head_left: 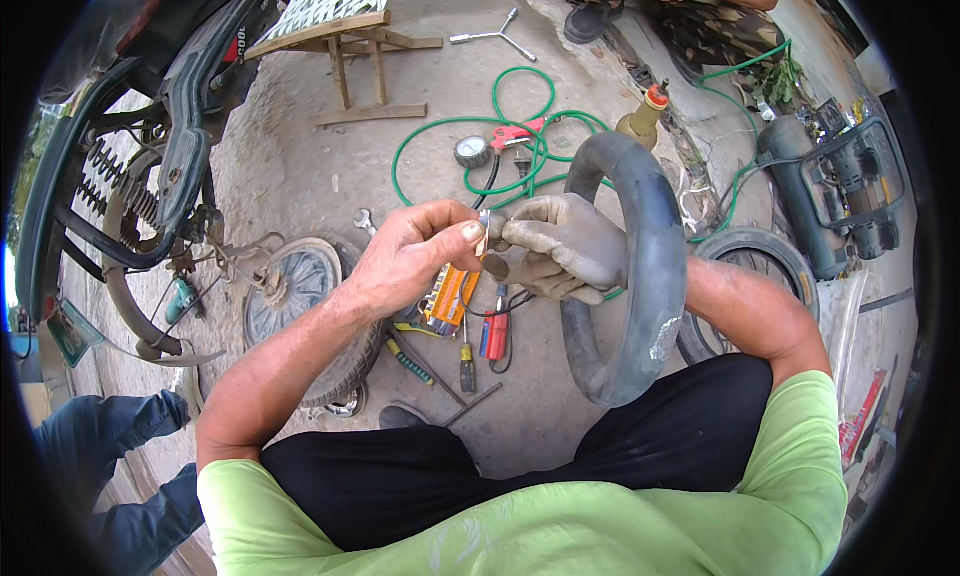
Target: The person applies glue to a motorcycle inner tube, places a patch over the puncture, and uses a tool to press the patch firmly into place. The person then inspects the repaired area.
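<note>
In front of my chest my two hands meet. My bare left hand (425, 248) pinches a small, slim, silvery and orange piece (485, 234) between thumb and fingers. My right hand (565, 244), in a dirty grey work glove, is closed against the other side of it; the fingers hide what they grip. A small dark round end (495, 267) shows just below the fingertips, and I cannot make out what it is. Around my right wrist and forearm hangs a black inner tube (655, 276), with a pale scuffed patch low on its side.
On the ground lie a motorcycle wheel (290, 286), a green air hose (420, 141) with a pressure gauge (472, 152), screwdrivers (467, 368) and a lug wrench (495, 38). A motorcycle (150, 176) stands left, a bottle (640, 124) ahead, a tire (760, 251) and compressor (800, 191) right. Other people are nearby.
</note>
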Available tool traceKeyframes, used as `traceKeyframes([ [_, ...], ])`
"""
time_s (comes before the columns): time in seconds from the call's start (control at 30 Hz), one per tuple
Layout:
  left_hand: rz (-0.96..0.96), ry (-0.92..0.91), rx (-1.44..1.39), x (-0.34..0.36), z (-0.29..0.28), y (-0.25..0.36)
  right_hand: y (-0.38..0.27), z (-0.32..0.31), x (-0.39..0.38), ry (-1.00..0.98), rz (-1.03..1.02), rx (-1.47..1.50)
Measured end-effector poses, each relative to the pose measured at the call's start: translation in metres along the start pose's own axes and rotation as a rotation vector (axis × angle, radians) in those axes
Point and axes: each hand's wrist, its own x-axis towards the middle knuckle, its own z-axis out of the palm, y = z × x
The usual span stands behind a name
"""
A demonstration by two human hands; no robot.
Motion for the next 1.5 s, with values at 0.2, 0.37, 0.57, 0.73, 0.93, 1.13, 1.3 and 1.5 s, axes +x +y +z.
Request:
traceKeyframes([
  [0.2,-0.008,-0.021,-0.186,0.003,0.002,-0.007,-0.002,0.004,-0.002,-0.014,-0.012,0.1],
  [0.37,0.0,0.021,-0.182,0.005,0.005,-0.009,0.014,-0.003,0.01,0.036,-0.128,0.046],
  [0.57,-0.02,0.055,-0.156,0.006,0.009,-0.006,0.012,0.002,0.01,0.063,-0.1,0.099],
  [0.73,0.002,0.08,-0.077,0.008,0.016,-0.002,-0.001,0.007,-0.001,0.12,-0.047,-0.003],
  [0.93,-0.011,0.111,-0.049,0.006,0.017,0.0,0.008,-0.003,0.009,0.004,-0.04,0.145],
  [1.13,-0.03,0.119,0.033,0.009,0.018,0.001,0.02,-0.007,0.018,0.054,-0.067,0.16],
  [1.3,-0.042,0.186,0.182,0.009,0.017,0.003,0.01,0.006,0.013,0.157,-0.072,0.081],
  [1.5,-0.009,0.213,0.435,0.01,0.022,0.0,0.004,0.008,0.008,0.119,-0.16,-0.13],
])
